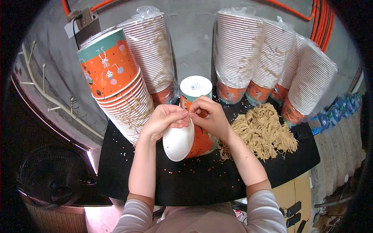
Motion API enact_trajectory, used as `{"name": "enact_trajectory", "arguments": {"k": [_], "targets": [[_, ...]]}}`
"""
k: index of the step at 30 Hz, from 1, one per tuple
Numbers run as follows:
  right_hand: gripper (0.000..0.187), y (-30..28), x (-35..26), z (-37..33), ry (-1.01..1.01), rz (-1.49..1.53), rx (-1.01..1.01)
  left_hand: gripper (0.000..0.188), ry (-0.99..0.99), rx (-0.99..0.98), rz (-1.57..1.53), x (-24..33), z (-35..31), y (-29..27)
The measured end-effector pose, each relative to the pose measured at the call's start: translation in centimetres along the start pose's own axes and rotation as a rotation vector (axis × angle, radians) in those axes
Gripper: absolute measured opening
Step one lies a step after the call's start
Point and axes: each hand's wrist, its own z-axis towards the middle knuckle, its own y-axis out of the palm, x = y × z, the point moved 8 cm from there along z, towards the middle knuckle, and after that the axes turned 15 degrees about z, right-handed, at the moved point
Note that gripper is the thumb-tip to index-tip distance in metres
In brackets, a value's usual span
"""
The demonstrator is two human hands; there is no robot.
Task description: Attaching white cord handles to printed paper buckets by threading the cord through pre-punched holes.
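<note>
Hands meet, as I watch, above the middle of the black table [182, 188]: left hand [165, 122] and right hand [210, 117] pinch what seems a thin cord [189, 115] at the rim of a tilted orange bucket [178, 143]. This bucket is just below both hands, white inside facing the near left corner. It should be light and rather stiff (paper, I suppose, so easily dented), best held by the rim. Behind it stands an inverted bucket [196, 85]; a tan cord pile [264, 132] lies toward the right edge.
</note>
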Motion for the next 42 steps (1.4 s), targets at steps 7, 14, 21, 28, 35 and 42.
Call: {"name": "enact_trajectory", "arguments": {"k": [7,14,21,28,35,42], "targets": [[0.012,-0.2,0.8,-0.1,0.085,-0.003,0.041,0.016,0.055,0.051,0.080,0.9,-0.2,0.5],[0.009,0.1,0.4,-0.1,0.028,-0.045,0.032,0.016,0.120,0.119,0.193,1.4,-0.7,0.1],[0.010,0.7,1.1,-0.2,0.012,-0.023,-0.052,0.012,0.158,0.140,0.181,2.2,-1.3,-0.2],[0.012,0.7,0.8,-0.1,0.033,-0.008,-0.070,0.010,0.188,0.172,0.183,2.7,-1.5,-0.1],[0.010,0.7,0.3,-0.1,0.049,0.013,-0.084,0.010,0.234,0.231,0.205,2.8,-1.5,-0.3],[0.010,0.3,0.7,-0.2,0.062,0.031,-0.112,0.015,0.295,0.201,0.287,3.2,-1.4,-0.1]]}}
